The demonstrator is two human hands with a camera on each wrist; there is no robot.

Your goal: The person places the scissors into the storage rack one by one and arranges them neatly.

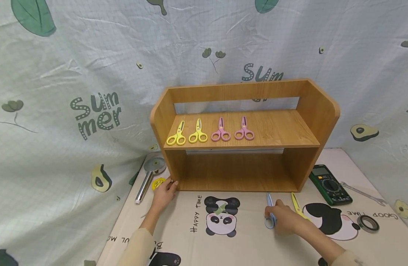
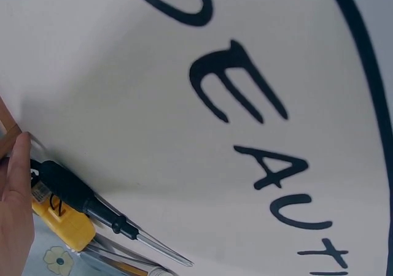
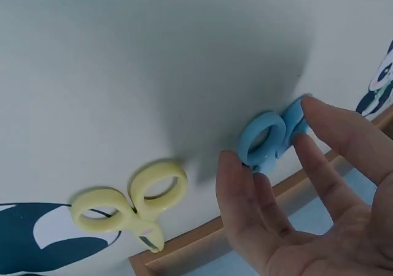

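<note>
My right hand [image 1: 283, 218] pinches a pair of blue scissors [image 3: 263, 138] by the handles, low over the table in front of the shelf. Yellow scissors [image 3: 138, 208] lie beside that hand, their blades toward the shelf. My left hand [image 1: 165, 194] rests against the lower left front corner of the wooden shelf [image 1: 237, 187]; its fingers look fairly straight in the left wrist view. On the upper board lie two yellow scissors [image 1: 198, 136] and two pink scissors [image 1: 220, 133] in a row, handles toward the front.
Left of the shelf lie a shower head [image 1: 150, 173], a yellow tape measure [image 1: 158, 183] and a black-handled screwdriver [image 2: 67, 187]. At the right are a green multimeter [image 1: 331, 186], a wrench [image 1: 363, 193] and a roll of black tape [image 1: 368, 223]. A printed cloth [image 1: 117, 66] hangs behind.
</note>
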